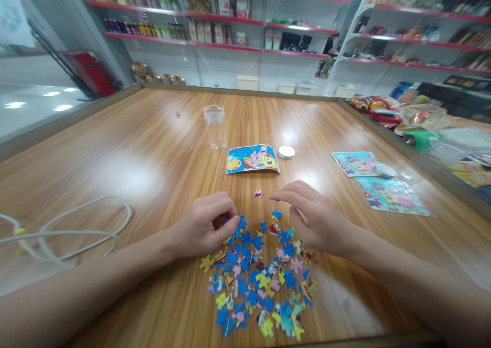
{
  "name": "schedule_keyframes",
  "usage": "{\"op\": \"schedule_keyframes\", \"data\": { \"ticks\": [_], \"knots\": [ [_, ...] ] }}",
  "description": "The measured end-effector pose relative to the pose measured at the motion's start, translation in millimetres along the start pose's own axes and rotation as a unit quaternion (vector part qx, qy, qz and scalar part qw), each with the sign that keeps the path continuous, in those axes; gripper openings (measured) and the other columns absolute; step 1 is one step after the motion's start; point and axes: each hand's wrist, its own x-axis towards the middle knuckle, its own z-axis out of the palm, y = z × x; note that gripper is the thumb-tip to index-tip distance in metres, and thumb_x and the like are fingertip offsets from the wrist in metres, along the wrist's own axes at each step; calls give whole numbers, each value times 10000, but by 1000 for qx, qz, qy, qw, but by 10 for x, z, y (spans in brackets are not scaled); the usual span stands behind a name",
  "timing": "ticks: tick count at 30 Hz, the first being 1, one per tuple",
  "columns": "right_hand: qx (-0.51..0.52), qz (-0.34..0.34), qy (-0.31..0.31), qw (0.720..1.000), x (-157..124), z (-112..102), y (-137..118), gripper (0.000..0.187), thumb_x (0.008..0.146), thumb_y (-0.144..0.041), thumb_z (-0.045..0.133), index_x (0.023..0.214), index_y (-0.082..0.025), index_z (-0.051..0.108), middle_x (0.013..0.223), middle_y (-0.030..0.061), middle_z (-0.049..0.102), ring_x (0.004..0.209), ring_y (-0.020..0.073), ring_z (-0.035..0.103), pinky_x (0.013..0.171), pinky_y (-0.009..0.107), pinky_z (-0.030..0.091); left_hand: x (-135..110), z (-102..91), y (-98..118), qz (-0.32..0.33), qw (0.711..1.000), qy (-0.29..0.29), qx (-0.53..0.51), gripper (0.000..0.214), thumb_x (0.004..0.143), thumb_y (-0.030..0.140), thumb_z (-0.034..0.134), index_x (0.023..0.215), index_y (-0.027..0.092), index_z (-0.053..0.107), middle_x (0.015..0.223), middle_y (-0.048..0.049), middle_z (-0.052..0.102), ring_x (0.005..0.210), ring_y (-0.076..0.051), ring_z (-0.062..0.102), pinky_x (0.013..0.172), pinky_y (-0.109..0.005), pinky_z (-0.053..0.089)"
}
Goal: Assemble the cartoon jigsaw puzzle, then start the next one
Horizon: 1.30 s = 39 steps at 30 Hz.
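Note:
Many small jigsaw pieces [251,276], mostly blue with yellow and pink ones, lie loose in a heap on the wooden table. At the heap's upper left edge rests my left hand [209,223], its fingers curled in and the thumb by a blue piece; what they hold, if anything, is hidden. On the other side my right hand [312,212] hovers with the index finger stretched out and thumb apart. Its fingertip is just right of a single puzzle piece [258,193] with a white and red print. Behind that lies a cartoon picture card [253,159], slightly curved.
A clear plastic jar [216,128] stands behind the card, with a white round lid [286,152] to the right. Two more picture sheets [395,195] and another lid [384,170] lie at right. A white cable [76,234] loops at left. Snack bags [422,115] sit beyond the table's right edge.

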Motion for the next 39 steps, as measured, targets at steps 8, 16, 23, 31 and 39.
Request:
{"op": "schedule_keyframes", "data": {
  "ticks": [8, 16, 23, 31, 39],
  "knots": [
    [1, 11, 6, 1000, 1, 4, -20, 550, 843, 19, 453, 1347, -194, 518, 1134, 103, 639, 1069, 256, 575, 898, 452, 526, 7, -7, 18, -2, 1000, 0, -5, 166, 930, 168, 572, 764, 163, 553, 705, 17, 492, 606, -94, 449, 554, -234, 344],
    [-6, 8, -4, 1000, 0, 13, -25, 547, 850, 7, 459, 1360, -184, 505, 1135, 111, 640, 1065, 262, 581, 885, 448, 532, 3, -12, 4, 4, 1000, -4, -4, 167, 929, 156, 572, 763, 156, 554, 709, 14, 473, 629, -103, 443, 580, -251, 343],
    [4, 15, 6, 1000, 5, 8, -44, 604, 846, 15, 459, 1410, -203, 456, 1188, 111, 623, 1109, 252, 580, 924, 451, 534, -16, -8, 4, 10, 1000, -5, -4, 160, 927, 150, 578, 768, 159, 556, 703, 17, 467, 636, -108, 443, 585, -257, 341],
    [1, 16, -9, 1000, -4, 11, -32, 628, 830, 16, 477, 1418, -200, 450, 1217, 120, 611, 1142, 264, 567, 961, 476, 526, -19, -8, -11, 13, 1000, -2, -4, 150, 921, 141, 585, 776, 164, 553, 715, 19, 472, 642, -107, 450, 589, -258, 348],
    [6, 16, -20, 1000, 25, 1, -54, 612, 831, 20, 475, 1401, -203, 479, 1193, 118, 605, 1114, 265, 557, 932, 471, 530, 9, -16, 10, 25, 1000, 3, -4, 156, 916, 126, 584, 771, 168, 545, 704, 18, 481, 651, -111, 460, 587, -256, 350]
  ]
}}
